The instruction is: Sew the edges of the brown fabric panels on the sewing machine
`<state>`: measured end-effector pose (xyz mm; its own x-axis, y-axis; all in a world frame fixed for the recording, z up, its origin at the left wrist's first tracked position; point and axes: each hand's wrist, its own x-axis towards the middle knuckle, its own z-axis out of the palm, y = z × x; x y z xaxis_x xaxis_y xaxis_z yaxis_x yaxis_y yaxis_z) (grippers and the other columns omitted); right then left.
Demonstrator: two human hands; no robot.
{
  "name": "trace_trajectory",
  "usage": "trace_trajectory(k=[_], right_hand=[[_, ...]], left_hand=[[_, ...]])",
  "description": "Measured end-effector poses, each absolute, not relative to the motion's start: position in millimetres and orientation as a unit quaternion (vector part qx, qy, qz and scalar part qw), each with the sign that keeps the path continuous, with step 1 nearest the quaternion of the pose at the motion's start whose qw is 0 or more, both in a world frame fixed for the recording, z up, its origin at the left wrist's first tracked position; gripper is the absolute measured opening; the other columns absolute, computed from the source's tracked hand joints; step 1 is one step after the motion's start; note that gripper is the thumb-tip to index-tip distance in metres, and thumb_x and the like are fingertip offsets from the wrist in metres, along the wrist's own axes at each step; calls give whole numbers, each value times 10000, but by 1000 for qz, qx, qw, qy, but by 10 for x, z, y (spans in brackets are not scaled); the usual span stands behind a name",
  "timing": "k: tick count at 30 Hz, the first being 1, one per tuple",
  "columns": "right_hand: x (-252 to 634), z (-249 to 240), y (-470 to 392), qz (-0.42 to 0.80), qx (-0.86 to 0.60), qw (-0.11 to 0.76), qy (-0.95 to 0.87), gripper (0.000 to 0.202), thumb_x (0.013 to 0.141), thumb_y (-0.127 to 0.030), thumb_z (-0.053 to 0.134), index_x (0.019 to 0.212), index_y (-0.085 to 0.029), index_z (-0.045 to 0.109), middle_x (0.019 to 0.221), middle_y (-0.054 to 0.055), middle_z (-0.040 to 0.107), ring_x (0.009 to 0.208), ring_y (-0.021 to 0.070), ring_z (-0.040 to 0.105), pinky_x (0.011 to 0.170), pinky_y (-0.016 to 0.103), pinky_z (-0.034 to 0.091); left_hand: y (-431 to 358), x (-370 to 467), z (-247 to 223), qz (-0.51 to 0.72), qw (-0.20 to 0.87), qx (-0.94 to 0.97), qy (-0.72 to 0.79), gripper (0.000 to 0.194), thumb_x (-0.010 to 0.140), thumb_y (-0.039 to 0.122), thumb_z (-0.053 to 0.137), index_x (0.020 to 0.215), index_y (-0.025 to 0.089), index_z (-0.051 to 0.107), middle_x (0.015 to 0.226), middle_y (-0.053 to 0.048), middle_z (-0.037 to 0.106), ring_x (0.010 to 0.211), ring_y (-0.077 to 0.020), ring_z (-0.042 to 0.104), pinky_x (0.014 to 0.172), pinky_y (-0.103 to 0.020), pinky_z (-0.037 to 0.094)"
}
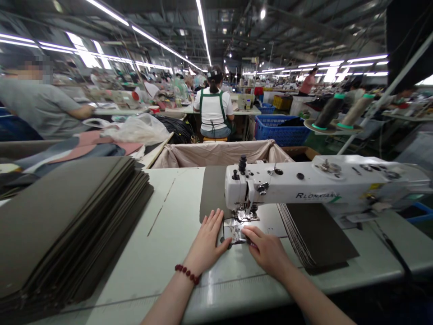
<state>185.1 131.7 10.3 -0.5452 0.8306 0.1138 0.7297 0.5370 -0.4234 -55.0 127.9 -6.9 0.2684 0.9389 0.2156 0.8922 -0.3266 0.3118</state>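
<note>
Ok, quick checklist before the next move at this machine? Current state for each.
1. Left hand spread flat at the near edge of the panel: ok.
2. Right hand well away from the presser foot: not ok, fingertips look close in front.
3. Panel under the foot: cannot tell, the machine hides part of it.
4. Left stack squared up: not ok, edges fanned.
5. Thread cones on their stand: ok, two there.

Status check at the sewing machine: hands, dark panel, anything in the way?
Left hand flat, fingertips at dark panel. Right hand at metal plate. Sewing machine hides part of panel.
</note>
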Motion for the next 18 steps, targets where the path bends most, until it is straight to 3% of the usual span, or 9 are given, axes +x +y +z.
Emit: trace_trajectory(k=[5, 9, 12, 14, 16, 18], right_hand=[[1836, 121, 1312, 166, -454, 160, -861, 487, 854, -148, 476, 1313, -309, 448, 1382, -18, 493, 1101, 208, 577, 899, 316, 449], [1831, 161, 1302, 167, -452, 163, -861, 482, 846, -135, 471, 1300, -296, 459, 1366, -6, 509, 1096, 207, 577, 902, 310, 440], [1834, 176, 1294, 164, -452, 165, -861, 474, 851, -137, 469, 1294, -303, 458, 1360, -12, 512, 1088, 204, 580, 885, 306, 441], [1838, 177, 1292, 161, -452, 163, -862, 462, 859, -145, 467, 1292, -305, 456, 1362, -12, 509, 1081, 204, 582, 866, 303, 444], [1841, 176, 1290, 160, -451, 161, -863, 452, 865, -152, 467, 1289, -306, 457, 1361, -11, 509, 1074, 204, 584, 858, 301, 444], [1846, 177, 1286, 160, -452, 162, -863, 447, 867, -155, 469, 1288, -306, 457, 1354, -11, 511, 1070, 205, 584, 862, 301, 439]], left_hand=[[1294, -527, -98, 170, 51, 798, 576, 756, 910, 547, 427, 1506, 177, 147, 1556, -85, 223, 1434, -254, 172, 1154, -437, 212], [1284, -515, 20, 165, 28, 785, 597, 675, 909, 574, 411, 1461, 203, 296, 1464, -83, 421, 1372, -255, 339, 1138, -447, 226], [1268, -600, 194, 164, -5, 729, 665, 558, 962, 511, 313, 1355, 138, 448, 1137, -133, 668, 1106, -272, 598, 1068, -491, 308], [1235, -694, 276, 160, -24, 685, 710, 550, 984, 445, 259, 1280, 52, 504, 959, -170, 696, 939, -294, 652, 955, -493, 408], [1152, -796, 274, 149, -37, 668, 728, 522, 981, 380, 288, 1304, 19, 482, 1077, -214, 660, 1016, -317, 623, 918, -469, 438], [995, -911, 170, 134, -42, 674, 725, 490, 957, 312, 360, 1374, 65, 439, 1329, -204, 532, 1216, -329, 505, 995, -461, 391]])
